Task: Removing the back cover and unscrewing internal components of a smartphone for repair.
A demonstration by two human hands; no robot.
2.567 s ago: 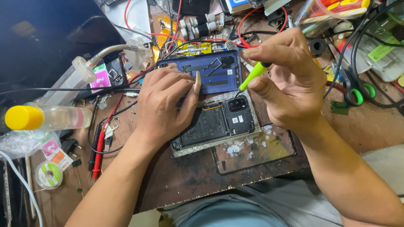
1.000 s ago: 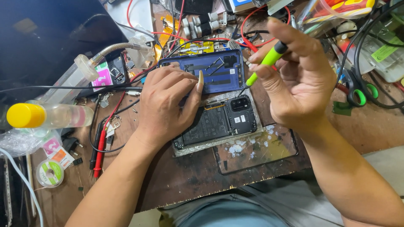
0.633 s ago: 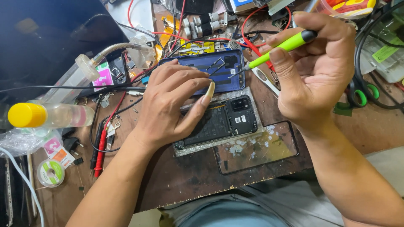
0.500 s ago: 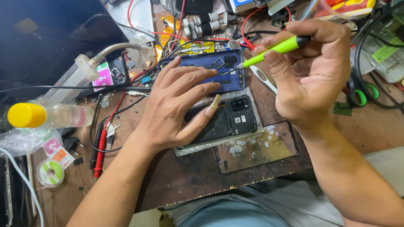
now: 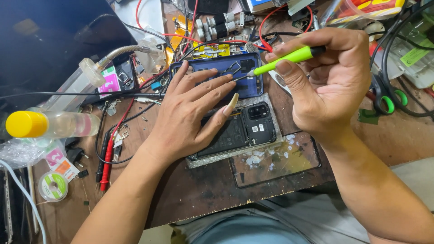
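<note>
Lying far left: bottle (image 5: 49, 125), yellow cap, on its side. Left hand (image 5: 190, 115): fingers spread flat across phone (image 5: 246, 131), which sits back-open at bench centre. Blue cover (image 5: 244, 72): just above phone. Right hand (image 5: 334, 81): fingers pinching green screwdriver (image 5: 289, 58), tip over cover. Scissors (image 5: 384, 97): far right.

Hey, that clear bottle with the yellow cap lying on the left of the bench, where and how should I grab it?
Grip the clear bottle around the middle of its body, coming down from above. It lies on its side with the yellow cap pointing left, so the round barrel is the widest exposed part; the plastic bag crowds the cap end.
</note>
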